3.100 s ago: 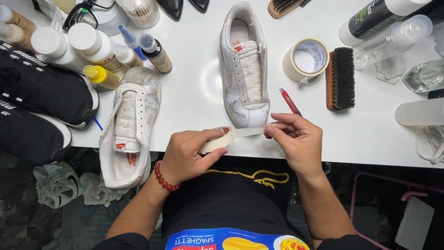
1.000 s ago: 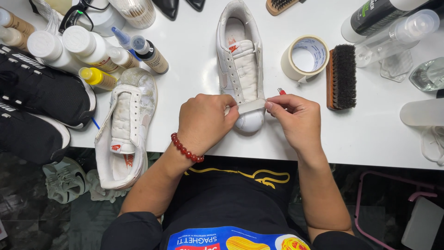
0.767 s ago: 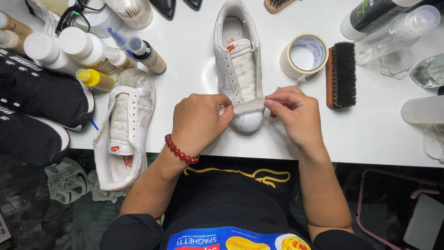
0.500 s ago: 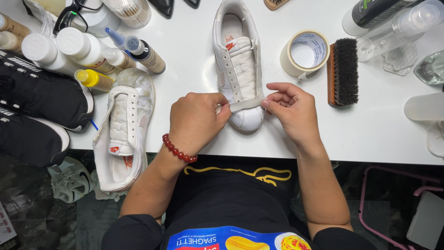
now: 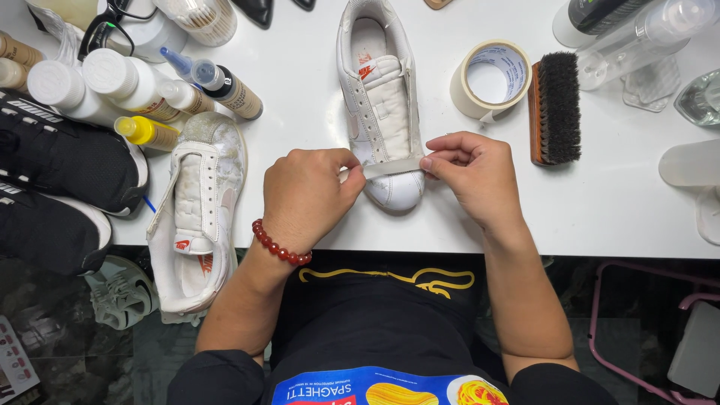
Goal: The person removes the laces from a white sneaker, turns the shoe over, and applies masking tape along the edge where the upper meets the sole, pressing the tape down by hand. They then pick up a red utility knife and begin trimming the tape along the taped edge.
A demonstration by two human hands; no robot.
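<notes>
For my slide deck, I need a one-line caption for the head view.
Both hands, left hand and right hand, stretch tape strip across white sneaker.

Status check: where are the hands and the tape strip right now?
Left hand and right hand each pinch an end of the tape strip. Strip stretched across the toe of the white sneaker. Tape roll and brush off to the right, not in the way.
</notes>
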